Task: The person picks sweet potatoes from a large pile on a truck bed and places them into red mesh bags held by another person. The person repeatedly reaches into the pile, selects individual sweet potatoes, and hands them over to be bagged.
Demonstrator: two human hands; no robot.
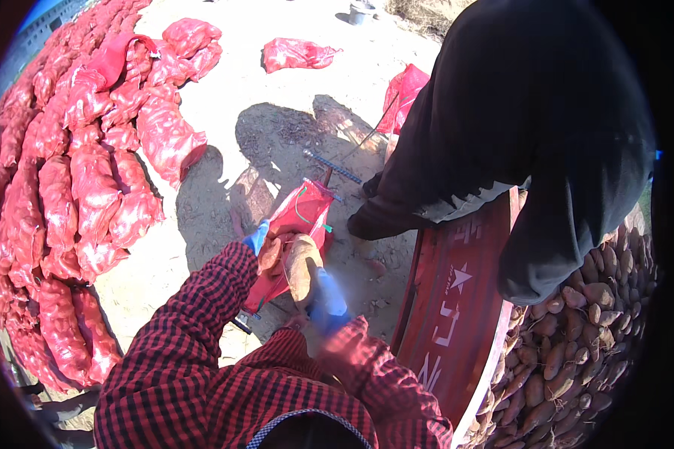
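A red mesh bag [309,207] stands open in front of me, with several sweet potatoes [269,255] inside its mouth. My left hand [256,237], in a blue glove, is at the bag's left edge; its fingers are mostly hidden. Over the bag's near right side, a large pale sweet potato [302,264] is tilted lengthwise. My right hand [328,303], also blue-gloved and blurred by motion, grips its lower right end. A ribbed metal bar [332,166] and a green tie string [299,205] show by the bag's far rim.
On my right is a red vehicle side panel [455,314] bearing writing, with a heap of sweet potatoes [556,359] behind it. A person in dark clothes [539,112] bends over that panel. Filled red mesh sacks [95,185] crowd the left; another sack [297,54] lies ahead.
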